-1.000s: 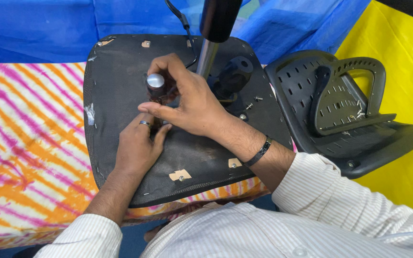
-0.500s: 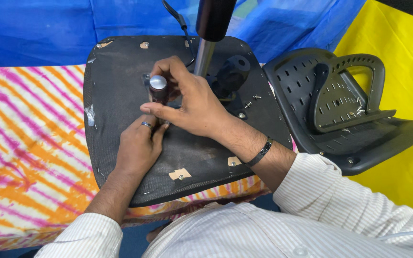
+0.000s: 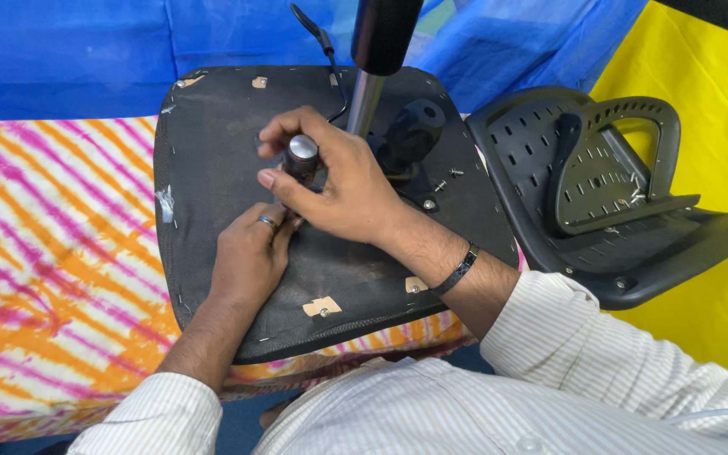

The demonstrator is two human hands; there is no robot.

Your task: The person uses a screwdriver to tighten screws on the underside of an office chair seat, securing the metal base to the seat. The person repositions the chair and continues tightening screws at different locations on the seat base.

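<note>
Where the striped pink, orange and white cloth [image 3: 44, 253] covers the bench at the far left of the upturned black seat base [image 3: 212, 152], the cloth runs under that base and shows again below its near edge. On the left part of the seat base lies the left hand [image 3: 246, 257], knuckles up, a ring on one finger; its fingers are curled down against the base just beneath the tool, and what they pinch, if anything, is hidden. Just right of it and above, over the middle of the seat base, the right hand [image 3: 343, 185] has its fingers closed around the dark handle of a screwdriver [image 3: 301, 156], whose silver end cap faces the camera; the shaft points down toward the base and is hidden by the two hands. A dark band sits on the right wrist. Behind the right hand, a metal column [image 3: 366, 101] with a black sleeve rises from the centre of the seat base, with a black knob [image 3: 414, 131] just right of it and loose screws [image 3: 441, 184] lying on the base nearby. Right of the seat base, just beside its edge, rests a perforated black plastic backrest [image 3: 600, 194] against yellow sheeting [image 3: 718, 152]. Blue sheeting [image 3: 86, 50] hangs behind the seat base.
</note>
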